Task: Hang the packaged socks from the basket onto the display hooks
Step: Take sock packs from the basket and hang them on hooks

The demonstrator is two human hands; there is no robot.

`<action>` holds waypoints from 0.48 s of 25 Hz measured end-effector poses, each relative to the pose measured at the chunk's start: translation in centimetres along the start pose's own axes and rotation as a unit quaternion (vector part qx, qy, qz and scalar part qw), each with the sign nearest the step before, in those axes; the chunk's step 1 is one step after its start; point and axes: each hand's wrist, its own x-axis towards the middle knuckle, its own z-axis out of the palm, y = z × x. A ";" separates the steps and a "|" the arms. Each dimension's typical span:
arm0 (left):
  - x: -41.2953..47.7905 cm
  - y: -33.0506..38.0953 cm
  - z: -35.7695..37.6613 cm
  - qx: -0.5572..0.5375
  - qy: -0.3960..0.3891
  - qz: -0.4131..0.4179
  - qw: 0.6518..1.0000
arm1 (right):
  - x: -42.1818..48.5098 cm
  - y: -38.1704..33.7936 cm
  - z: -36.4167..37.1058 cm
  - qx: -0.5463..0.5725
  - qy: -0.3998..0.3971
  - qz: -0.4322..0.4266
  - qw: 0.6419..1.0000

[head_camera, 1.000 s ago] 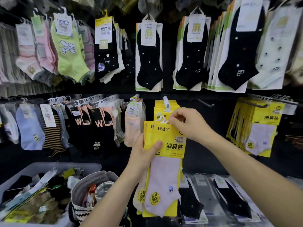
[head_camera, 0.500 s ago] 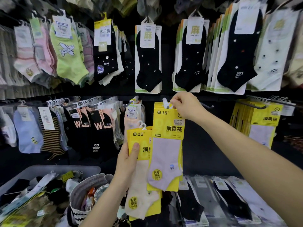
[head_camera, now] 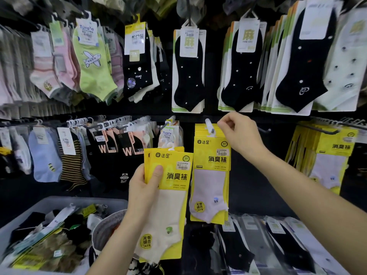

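Grip, left hand [head_camera: 145, 187]: I hold a yellow card pack with a cream ankle sock [head_camera: 168, 197] by its left edge, with my thumb pressed across the front of the card and my fingers wrapped behind. A second yellow card edge shows behind the first, so I hold more than one pack; the count cannot be told. The pack is upright, and its white plastic hanger [head_camera: 170, 146] is free of any hook. It sits in front of the rack's middle row, just left of the hung stack.

Grip, right hand [head_camera: 240, 133]: my fingers are curled in, thumb and forefinger close together, with nothing visible between them. The fingertips stand just right of the white-tipped metal display hook [head_camera: 209, 126], apart from it by a slim gap.

Hung item: a yellow card pack with a pale lilac ankle sock [head_camera: 211, 179] hangs straight at the front of a stack of like packs on that hook.

Source: a grey plastic basket [head_camera: 79, 200] sits below the rack's lower left corner, with mixed packaged socks lying in it. A round woven bag [head_camera: 107, 227] sits against its right side.

Surroundings: black dotted socks on white cards [head_camera: 188, 76] hang along the top row. A lime green sock with an aeroplane print [head_camera: 93, 66] hangs toward the top left. More yellow packs [head_camera: 329, 155] hang at the middle row's right edge.
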 end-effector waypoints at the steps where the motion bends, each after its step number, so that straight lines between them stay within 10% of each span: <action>1: -0.2 0.3 0.6 0.001 -0.004 0.006 1.000 | -1.0 -0.5 0.1 0.015 -0.005 -0.018 1.000; 12: -2.2 1.0 6.0 -0.097 -0.073 -0.032 0.992 | -4.2 0.6 -0.6 0.092 -0.181 0.036 0.978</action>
